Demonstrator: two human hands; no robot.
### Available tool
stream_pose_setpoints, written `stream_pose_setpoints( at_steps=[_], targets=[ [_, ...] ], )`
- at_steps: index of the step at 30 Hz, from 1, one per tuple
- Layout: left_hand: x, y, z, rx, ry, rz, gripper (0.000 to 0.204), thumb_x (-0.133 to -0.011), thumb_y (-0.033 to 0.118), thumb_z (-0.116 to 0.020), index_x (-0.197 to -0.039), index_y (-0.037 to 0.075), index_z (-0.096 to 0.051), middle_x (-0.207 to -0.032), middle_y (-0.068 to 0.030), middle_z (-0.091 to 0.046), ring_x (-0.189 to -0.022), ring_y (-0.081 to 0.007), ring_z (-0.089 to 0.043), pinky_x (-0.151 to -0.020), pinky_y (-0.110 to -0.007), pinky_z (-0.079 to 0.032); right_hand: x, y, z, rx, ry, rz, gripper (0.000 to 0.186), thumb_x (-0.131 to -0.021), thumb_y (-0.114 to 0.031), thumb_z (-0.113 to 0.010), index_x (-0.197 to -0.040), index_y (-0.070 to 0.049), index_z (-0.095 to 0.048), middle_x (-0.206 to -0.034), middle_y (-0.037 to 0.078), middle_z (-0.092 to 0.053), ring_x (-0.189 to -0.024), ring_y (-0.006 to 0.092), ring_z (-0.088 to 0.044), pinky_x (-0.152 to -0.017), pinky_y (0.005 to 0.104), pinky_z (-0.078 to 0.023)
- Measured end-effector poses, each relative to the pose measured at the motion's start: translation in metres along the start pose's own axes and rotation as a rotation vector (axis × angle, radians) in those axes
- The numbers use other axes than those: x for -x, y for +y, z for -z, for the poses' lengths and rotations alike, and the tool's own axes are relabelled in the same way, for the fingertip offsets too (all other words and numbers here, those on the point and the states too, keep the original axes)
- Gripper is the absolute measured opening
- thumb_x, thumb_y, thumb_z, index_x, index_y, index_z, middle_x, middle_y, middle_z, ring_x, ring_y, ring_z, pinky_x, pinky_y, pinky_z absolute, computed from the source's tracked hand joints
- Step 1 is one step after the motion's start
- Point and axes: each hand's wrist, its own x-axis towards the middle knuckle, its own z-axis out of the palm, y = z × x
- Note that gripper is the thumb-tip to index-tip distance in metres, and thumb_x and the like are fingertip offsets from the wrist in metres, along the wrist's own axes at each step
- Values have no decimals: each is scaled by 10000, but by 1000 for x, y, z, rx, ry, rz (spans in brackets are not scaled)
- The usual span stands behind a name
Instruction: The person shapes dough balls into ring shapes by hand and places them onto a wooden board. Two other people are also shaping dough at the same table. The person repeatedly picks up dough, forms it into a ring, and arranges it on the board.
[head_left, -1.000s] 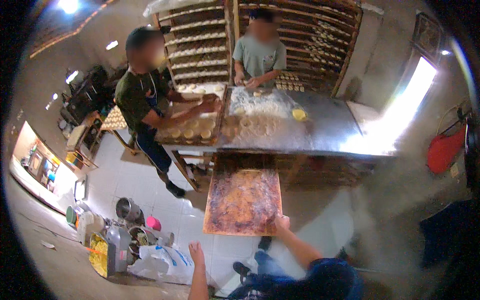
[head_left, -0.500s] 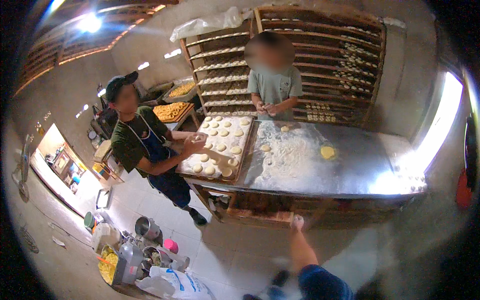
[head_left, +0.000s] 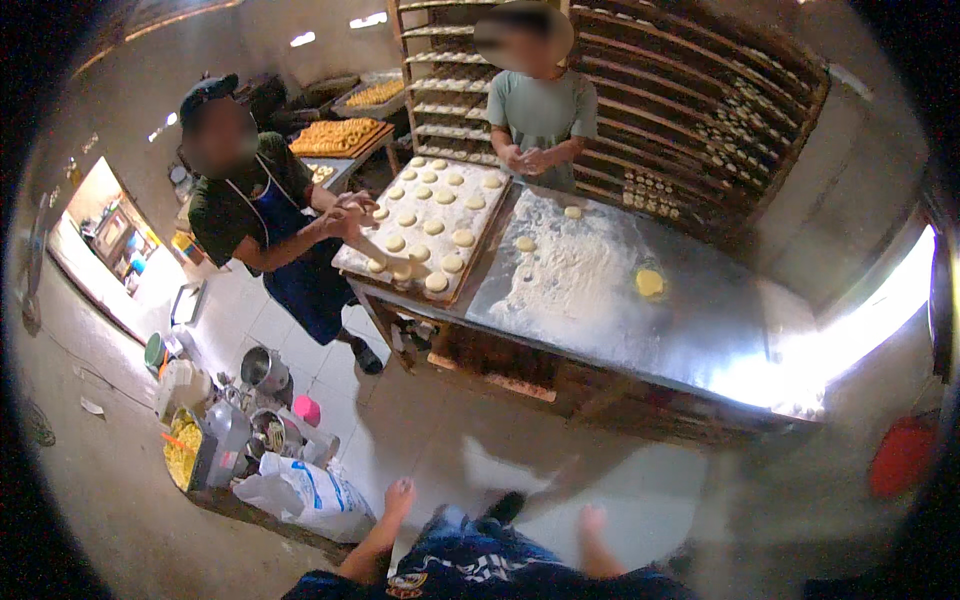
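Note:
My left hand (head_left: pixel 400 497) hangs low in front of me, its fingers curled, with nothing visible in it. On the other side of my body, my right hand (head_left: pixel 592 520) is held out over the floor and smeared by motion, so its fingers are unclear. Both hands are apart from the worktable (head_left: pixel 700 300). A floured tray (head_left: pixel 408 228) with rows of round dough pieces lies on the table's left end. Beside it are loose dough pieces, one a flat yellow dough round (head_left: pixel 650 283). Under the tabletop is a wooden shelf (head_left: pixel 520 387).
A person in an apron (head_left: pixel 270 200) stands left of the tray, hands together over it; another person (head_left: pixel 540 120) stands behind the table. Loaded racks (head_left: pixel 690 110) line the back wall. Pots (head_left: pixel 264 370), a white sack (head_left: pixel 305 495) and a yellow-filled container (head_left: pixel 183 448) stand at lower left.
My right hand has come away from the wooden shelf edge under the table and back towards my body. My left hand has come into view. The head view has tilted down and turned.

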Motion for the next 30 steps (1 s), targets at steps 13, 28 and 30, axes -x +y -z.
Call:
stream_pose_setpoints(
  at_steps=[13,28,30],
  targets=[
    [-244,245,172,583,592,-305,220,-1043,173,-615,-1192,19,-668,-1118,-159,-695,-1020,-339,-680,-896,-439,-537,-46,-582,-188,-171,-494,861,341,-947,-260,-744,-1191,-30,-681,-1007,159,-745,-921,299,-726,-835,388,-560],
    [-442,286,237,-8,322,-319,442,-913,318,-769,-1131,-14,-575,-1130,-264,-601,-1043,-482,-599,-880,-572,-496,-78,-740,-348,190,-793,838,508,-895,-287,-759,-1234,40,-571,-1143,276,-666,-1208,467,-600,-1044,522,-489],
    [-450,283,237,51,214,-323,419,-902,281,-781,-1115,-13,-571,-1132,-251,-596,-1036,-469,-593,-858,-570,-489,-77,-739,-348,143,-755,820,487,-884,-219,-763,-1248,9,-531,-1096,276,-671,-1154,473,-628,-980,532,-516]
  ],
)
